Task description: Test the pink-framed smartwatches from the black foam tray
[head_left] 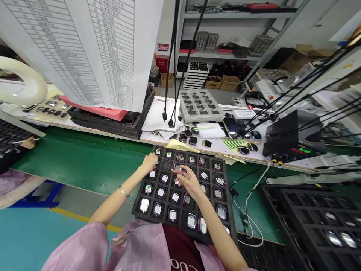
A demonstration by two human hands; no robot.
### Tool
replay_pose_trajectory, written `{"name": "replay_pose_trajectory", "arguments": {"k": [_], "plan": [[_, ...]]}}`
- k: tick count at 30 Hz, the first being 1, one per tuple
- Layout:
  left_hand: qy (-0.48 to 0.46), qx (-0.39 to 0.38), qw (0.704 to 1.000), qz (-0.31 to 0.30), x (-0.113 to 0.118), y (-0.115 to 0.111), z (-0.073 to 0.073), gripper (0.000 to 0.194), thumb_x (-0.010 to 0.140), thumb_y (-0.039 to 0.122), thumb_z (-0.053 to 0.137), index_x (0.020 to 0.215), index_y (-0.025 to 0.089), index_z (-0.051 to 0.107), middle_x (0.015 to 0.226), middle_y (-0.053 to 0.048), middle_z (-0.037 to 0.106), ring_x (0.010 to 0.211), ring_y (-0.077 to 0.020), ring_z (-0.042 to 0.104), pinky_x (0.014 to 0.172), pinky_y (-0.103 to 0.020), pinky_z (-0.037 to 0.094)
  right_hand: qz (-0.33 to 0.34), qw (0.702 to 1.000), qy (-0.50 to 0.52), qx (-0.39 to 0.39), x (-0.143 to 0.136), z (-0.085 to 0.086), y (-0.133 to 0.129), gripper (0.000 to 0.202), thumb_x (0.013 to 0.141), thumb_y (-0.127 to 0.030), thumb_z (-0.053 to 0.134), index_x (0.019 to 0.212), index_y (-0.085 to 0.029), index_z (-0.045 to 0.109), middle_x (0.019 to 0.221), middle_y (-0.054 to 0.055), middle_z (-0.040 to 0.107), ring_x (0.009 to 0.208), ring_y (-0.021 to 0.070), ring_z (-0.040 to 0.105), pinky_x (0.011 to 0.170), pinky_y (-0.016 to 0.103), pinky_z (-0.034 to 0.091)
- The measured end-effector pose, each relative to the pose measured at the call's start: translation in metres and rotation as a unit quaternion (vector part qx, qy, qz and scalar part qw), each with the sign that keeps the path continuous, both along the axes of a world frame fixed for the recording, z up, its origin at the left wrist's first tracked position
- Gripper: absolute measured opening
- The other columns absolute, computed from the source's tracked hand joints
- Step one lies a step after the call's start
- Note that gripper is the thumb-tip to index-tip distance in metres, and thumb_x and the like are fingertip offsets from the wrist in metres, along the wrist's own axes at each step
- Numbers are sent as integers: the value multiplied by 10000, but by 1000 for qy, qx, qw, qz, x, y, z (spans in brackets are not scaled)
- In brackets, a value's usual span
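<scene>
A black foam tray [166, 165] with rows of square cells lies in front of me, tilted slightly on the green bench. Most of its cells hold small square smartwatch bodies, several with white or green-patterned screens, such as one watch body [175, 196] near the middle. My right hand [189, 181] is above the tray's centre, its thumb and fingers pinching a smartwatch [180, 171] seen nearly edge-on. At the upper left edge of the tray, my left hand [149, 163] has its fingers curled down into a second-row cell. What those fingertips grip is hidden.
Behind the tray, a shelf holds papers [158, 114], a clear blister tray [200, 105] and loose watches. A power supply [295, 139] stands right, with cables hanging overhead. More black trays [318, 210] lie lower right. Another person's hand [29, 142] shows far left.
</scene>
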State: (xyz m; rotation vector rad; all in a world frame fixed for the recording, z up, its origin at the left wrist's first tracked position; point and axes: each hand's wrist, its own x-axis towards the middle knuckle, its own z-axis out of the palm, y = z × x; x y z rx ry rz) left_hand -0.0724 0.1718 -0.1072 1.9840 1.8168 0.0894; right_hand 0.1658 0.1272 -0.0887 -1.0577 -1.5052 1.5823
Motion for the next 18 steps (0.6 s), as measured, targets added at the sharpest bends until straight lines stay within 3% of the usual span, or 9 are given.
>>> {"name": "replay_pose_trajectory", "arguments": {"k": [4, 8, 10, 14, 18], "plan": [[-106, 3, 994, 32, -1, -4, 5, 341, 910, 318, 591, 1208, 156, 554, 1242, -107, 564, 1078, -258, 582, 900, -479, 508, -47, 996, 62, -53, 4, 27, -26, 542, 759, -354, 767, 1178, -202, 458, 877, 27, 655, 552, 104, 559, 395, 170, 390], [-286, 13, 956, 56, -5, -24, 21, 332, 905, 319, 595, 1189, 152, 558, 1228, -105, 566, 1076, -259, 579, 899, -480, 504, -61, 991, 98, -74, 7, 56, -45, 549, 749, -296, 769, 1228, -202, 516, 938, 57, 662, 674, 153, 610, 431, 194, 446], [-397, 11, 916, 62, 1, -39, 35, 360, 881, 338, 623, 1176, 149, 539, 1213, -111, 574, 1047, -249, 595, 890, -461, 509, -61, 989, 114, -76, 8, 69, -52, 499, 807, -322, 703, 1260, -207, 528, 949, 70, 669, 698, 178, 630, 461, 233, 483], [-592, -8, 803, 75, 22, -80, 70, 516, 723, 382, 767, 1094, 175, 474, 1159, -130, 614, 974, -202, 621, 875, -361, 497, -82, 986, 128, -60, 9, 88, -64, 361, 883, -386, 603, 1201, -216, 592, 919, 74, 688, 594, 167, 620, 440, 251, 467], [-707, -61, 699, 91, 39, -116, 99, 551, 611, 390, 824, 1002, 184, 494, 1012, -112, 646, 728, -137, 581, 652, -258, 468, -109, 986, 119, -38, 9, 102, -74, 257, 889, -373, 641, 1097, -222, 643, 861, 57, 701, 475, 115, 559, 377, 212, 390]]}}
